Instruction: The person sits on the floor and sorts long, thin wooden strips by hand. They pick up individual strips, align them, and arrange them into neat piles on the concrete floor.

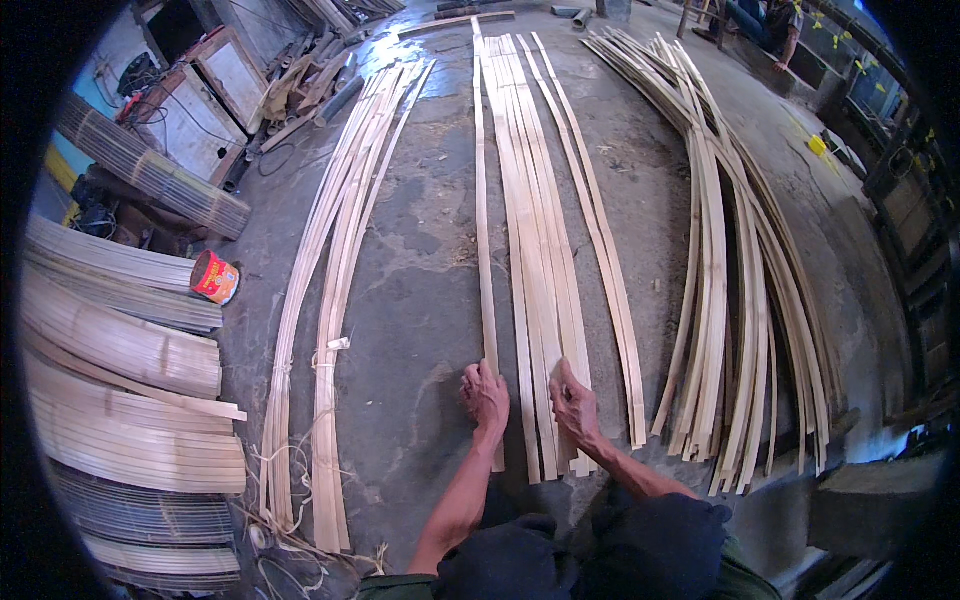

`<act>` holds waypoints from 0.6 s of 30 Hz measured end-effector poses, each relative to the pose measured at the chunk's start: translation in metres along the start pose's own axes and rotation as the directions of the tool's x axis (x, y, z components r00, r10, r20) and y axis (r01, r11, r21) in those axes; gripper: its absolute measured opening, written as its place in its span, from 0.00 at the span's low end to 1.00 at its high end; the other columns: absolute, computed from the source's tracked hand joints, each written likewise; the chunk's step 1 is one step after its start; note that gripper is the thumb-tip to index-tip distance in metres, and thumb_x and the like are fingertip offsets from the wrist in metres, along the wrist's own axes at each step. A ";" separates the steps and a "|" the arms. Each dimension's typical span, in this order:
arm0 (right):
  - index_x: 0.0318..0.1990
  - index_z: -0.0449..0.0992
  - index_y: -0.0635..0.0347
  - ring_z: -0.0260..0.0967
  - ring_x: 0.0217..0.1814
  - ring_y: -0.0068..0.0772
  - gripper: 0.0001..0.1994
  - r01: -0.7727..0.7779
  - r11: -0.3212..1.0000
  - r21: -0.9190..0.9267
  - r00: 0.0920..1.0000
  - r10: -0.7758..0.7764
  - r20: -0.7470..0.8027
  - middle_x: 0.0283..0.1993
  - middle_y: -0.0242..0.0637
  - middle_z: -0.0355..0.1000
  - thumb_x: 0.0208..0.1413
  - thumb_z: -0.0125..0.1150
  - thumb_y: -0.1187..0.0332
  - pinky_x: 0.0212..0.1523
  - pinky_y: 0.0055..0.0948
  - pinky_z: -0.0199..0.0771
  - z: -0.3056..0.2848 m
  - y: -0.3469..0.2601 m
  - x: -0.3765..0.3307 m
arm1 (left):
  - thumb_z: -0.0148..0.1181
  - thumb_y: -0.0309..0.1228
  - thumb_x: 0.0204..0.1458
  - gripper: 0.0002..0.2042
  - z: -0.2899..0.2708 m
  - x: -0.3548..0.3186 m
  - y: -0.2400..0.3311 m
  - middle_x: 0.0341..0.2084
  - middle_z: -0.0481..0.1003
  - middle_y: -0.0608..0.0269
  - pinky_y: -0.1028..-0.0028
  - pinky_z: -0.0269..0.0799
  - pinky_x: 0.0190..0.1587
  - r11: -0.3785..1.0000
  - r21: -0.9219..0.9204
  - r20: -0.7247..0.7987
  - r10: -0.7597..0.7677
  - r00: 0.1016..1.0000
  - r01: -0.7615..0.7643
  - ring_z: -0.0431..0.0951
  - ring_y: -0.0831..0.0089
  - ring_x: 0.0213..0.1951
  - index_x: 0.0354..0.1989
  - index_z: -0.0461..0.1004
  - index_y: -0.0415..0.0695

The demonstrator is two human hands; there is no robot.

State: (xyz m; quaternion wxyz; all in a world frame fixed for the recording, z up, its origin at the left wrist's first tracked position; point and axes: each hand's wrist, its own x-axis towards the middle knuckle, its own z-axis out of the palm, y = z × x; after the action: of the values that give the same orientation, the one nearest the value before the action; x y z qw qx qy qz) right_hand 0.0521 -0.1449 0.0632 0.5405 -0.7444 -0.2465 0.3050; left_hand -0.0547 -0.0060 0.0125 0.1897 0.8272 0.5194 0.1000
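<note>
Long, pale, flat bamboo strips (528, 200) lie side by side on the floor in front of me, running away from my body. My left hand (485, 400) is closed round the near part of a single bamboo strip (484, 250), which lies apart along the left of the middle group. On the right part of that group, my right hand (575, 402) rests with its fingers curled in, closed at a strip there; the exact grip is partly hidden. Two thinner strips (590, 200) lie together just to the right.
Tied bundles of strips (335, 290) lie to the left, with loose fibres near their ends. A large crossed pile of strips (740, 260) lies to the right. Stacked slatted panels (130, 420) and a red tin (214, 278) stand far left. Another person's hand (780, 66) shows at back right.
</note>
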 end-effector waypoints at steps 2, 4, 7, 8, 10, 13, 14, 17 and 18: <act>0.71 0.56 0.56 0.60 0.22 0.16 0.28 -0.072 0.986 0.147 0.997 0.068 0.034 0.23 0.25 0.63 0.65 0.53 0.66 0.20 0.21 0.65 0.023 0.001 0.001 | 0.62 0.32 0.51 0.22 0.003 0.002 -0.004 0.45 0.68 0.53 0.58 0.66 0.52 0.997 -0.066 -0.115 0.026 0.993 -0.033 0.69 0.55 0.50 0.53 0.66 0.41; 0.72 0.53 0.55 0.61 0.22 0.16 0.29 -0.162 0.968 0.191 0.983 0.142 0.112 0.25 0.26 0.65 0.65 0.52 0.65 0.20 0.21 0.67 0.042 0.002 -0.005 | 0.60 0.30 0.51 0.20 0.005 0.005 -0.011 0.43 0.71 0.51 0.58 0.69 0.49 0.979 -0.202 -0.149 -0.022 0.989 -0.009 0.73 0.55 0.47 0.52 0.66 0.40; 0.72 0.49 0.58 0.60 0.22 0.16 0.30 -0.089 0.983 0.160 0.993 0.075 0.090 0.27 0.25 0.64 0.66 0.52 0.65 0.21 0.21 0.67 0.070 0.025 -0.024 | 0.56 0.28 0.53 0.18 0.001 0.011 -0.012 0.36 0.75 0.51 0.62 0.72 0.41 0.845 -0.523 -0.039 -0.151 0.988 0.109 0.77 0.61 0.37 0.51 0.66 0.37; 0.73 0.49 0.58 0.60 0.23 0.16 0.30 -0.056 0.986 0.159 0.998 0.049 0.044 0.27 0.25 0.64 0.66 0.51 0.66 0.22 0.20 0.67 0.079 0.028 -0.032 | 0.55 0.27 0.53 0.18 -0.004 0.009 -0.010 0.32 0.75 0.54 0.65 0.73 0.36 0.762 -0.631 0.004 -0.182 0.983 0.144 0.77 0.65 0.31 0.52 0.66 0.36; 0.73 0.49 0.58 0.60 0.23 0.16 0.30 -0.159 0.956 0.247 0.985 0.138 0.100 0.28 0.25 0.64 0.67 0.51 0.66 0.23 0.20 0.66 0.083 0.037 -0.041 | 0.53 0.28 0.55 0.18 -0.013 0.006 -0.006 0.28 0.76 0.58 0.70 0.73 0.30 0.642 -0.746 0.062 -0.197 0.978 0.176 0.75 0.71 0.25 0.54 0.66 0.34; 0.71 0.50 0.64 0.62 0.30 0.16 0.30 -0.238 0.915 0.326 0.970 0.203 0.136 0.34 0.35 0.71 0.66 0.50 0.65 0.28 0.20 0.67 0.080 0.009 -0.050 | 0.51 0.29 0.56 0.20 -0.024 -0.003 -0.001 0.27 0.76 0.61 0.72 0.72 0.28 0.634 -0.761 0.034 -0.178 0.983 0.141 0.74 0.75 0.23 0.57 0.66 0.33; 0.71 0.50 0.64 0.62 0.30 0.16 0.30 -0.202 0.915 0.348 0.977 0.163 0.137 0.34 0.34 0.71 0.67 0.50 0.65 0.29 0.20 0.67 0.087 0.008 -0.044 | 0.51 0.29 0.57 0.21 -0.010 0.003 -0.016 0.27 0.76 0.61 0.72 0.73 0.28 0.683 -0.726 -0.043 -0.165 0.985 0.083 0.75 0.75 0.24 0.57 0.66 0.32; 0.71 0.50 0.65 0.63 0.32 0.17 0.30 -0.084 0.941 0.328 0.995 0.063 0.074 0.38 0.34 0.72 0.67 0.50 0.65 0.32 0.21 0.69 0.089 0.023 -0.017 | 0.52 0.30 0.57 0.21 -0.013 0.007 0.001 0.29 0.78 0.58 0.71 0.73 0.30 0.681 -0.729 -0.041 -0.153 0.987 0.075 0.76 0.74 0.26 0.57 0.67 0.32; 0.71 0.49 0.66 0.64 0.34 0.18 0.30 -0.093 0.947 0.307 0.994 0.073 0.077 0.39 0.35 0.72 0.67 0.50 0.65 0.34 0.22 0.70 0.085 0.027 -0.013 | 0.51 0.30 0.57 0.20 -0.019 0.005 0.009 0.29 0.78 0.57 0.71 0.74 0.31 0.659 -0.745 -0.005 -0.160 0.987 0.103 0.77 0.73 0.26 0.56 0.68 0.32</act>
State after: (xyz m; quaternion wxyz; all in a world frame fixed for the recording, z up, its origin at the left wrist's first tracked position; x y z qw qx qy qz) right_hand -0.0170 -0.1063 0.0201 0.6291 -0.6497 -0.1814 0.3864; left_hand -0.0520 -0.0009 0.0332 0.4982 0.6346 0.4983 0.3175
